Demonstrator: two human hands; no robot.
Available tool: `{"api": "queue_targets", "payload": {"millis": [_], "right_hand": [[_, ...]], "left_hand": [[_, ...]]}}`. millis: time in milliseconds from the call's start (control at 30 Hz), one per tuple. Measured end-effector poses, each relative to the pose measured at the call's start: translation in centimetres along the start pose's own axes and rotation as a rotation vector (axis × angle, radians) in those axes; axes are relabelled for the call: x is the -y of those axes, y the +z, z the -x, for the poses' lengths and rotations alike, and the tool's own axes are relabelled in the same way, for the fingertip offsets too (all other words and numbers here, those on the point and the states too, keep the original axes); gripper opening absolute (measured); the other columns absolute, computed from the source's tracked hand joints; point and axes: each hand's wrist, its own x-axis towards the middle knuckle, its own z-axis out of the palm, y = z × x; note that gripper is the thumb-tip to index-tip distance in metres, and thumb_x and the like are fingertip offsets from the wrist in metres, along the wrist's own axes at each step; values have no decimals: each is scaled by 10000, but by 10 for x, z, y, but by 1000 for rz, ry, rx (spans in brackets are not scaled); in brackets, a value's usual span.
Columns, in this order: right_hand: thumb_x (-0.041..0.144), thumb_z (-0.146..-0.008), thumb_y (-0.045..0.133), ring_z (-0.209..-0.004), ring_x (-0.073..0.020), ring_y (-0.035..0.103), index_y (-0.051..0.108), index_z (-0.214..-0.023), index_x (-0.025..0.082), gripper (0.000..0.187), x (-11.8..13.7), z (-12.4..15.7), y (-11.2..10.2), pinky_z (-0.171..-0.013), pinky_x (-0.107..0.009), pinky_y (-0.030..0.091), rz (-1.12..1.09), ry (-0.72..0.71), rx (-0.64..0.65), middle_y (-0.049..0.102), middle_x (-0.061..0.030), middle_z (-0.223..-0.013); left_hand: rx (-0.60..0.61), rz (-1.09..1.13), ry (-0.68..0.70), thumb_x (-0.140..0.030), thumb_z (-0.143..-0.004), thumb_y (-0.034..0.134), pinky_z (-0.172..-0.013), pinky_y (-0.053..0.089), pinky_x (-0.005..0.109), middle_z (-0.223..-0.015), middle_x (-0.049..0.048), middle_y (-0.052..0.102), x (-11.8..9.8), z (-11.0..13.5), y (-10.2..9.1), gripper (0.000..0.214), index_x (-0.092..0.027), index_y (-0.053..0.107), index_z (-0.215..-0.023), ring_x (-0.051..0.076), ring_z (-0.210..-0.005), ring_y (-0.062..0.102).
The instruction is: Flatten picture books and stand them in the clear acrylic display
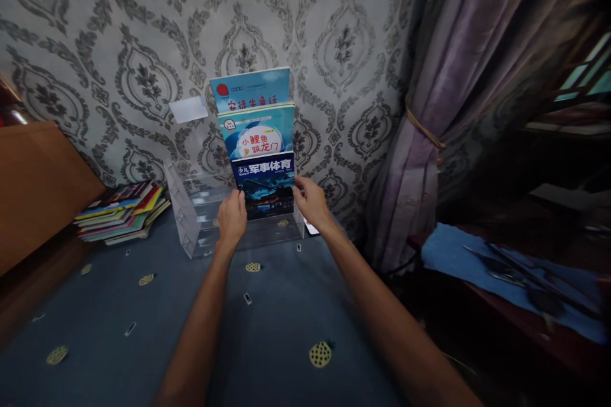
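A clear acrylic tiered rack (191,216) stands on a blue patterned cloth against the wall. Three books stand in its right column: a blue one at the top (251,90), a light blue one in the middle (258,132), and a dark blue magazine (265,184) at the front. My left hand (231,219) grips the left edge of the dark blue magazine. My right hand (311,202) grips its right edge. The fingers of both hands curl round the cover.
A stack of colourful books (121,213) lies to the left of the rack. A brown wooden board (33,191) stands at far left. A tied purple curtain (453,108) hangs on the right, with a blue cloth (501,273) bearing dark tools below it.
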Motion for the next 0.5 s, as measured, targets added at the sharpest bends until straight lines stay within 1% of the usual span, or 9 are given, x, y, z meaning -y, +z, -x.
{"api": "queue_targets", "payload": {"millis": [100,200,367,500], "right_hand": [[249,-884,492,-925,-271,678,717,-1082,213,302,1,-1,-3,-850,-423,534,3,18,45,752,-101,-1014],[255,-886,492,-877,-254,672,727,-1054,221,291,4,-1,-4,-832,-399,524,17,19,35,757,-80,-950],[266,-891,487,-860,-254,676,740,-1045,195,305,6,-1,-8,-803,-379,509,41,33,52,762,-90,-951],[263,-896,487,-881,-256,695,753,-1073,203,325,4,-4,-14,-788,-366,506,28,42,88,779,-82,-975]], "left_hand": [[-10,14,3,-317,-1056,308,-747,413,325,-836,95,677,1,0,1,342,-210,600,-912,258,-845,636],[-16,30,9,-320,-1054,308,-768,421,326,-850,91,675,1,0,2,341,-212,602,-919,251,-855,630],[-12,41,12,-316,-1052,314,-769,420,333,-850,97,675,1,0,1,340,-209,598,-899,257,-851,627],[-8,46,20,-324,-1054,317,-759,417,332,-829,96,674,1,0,-1,351,-215,597,-872,258,-846,631]]}}
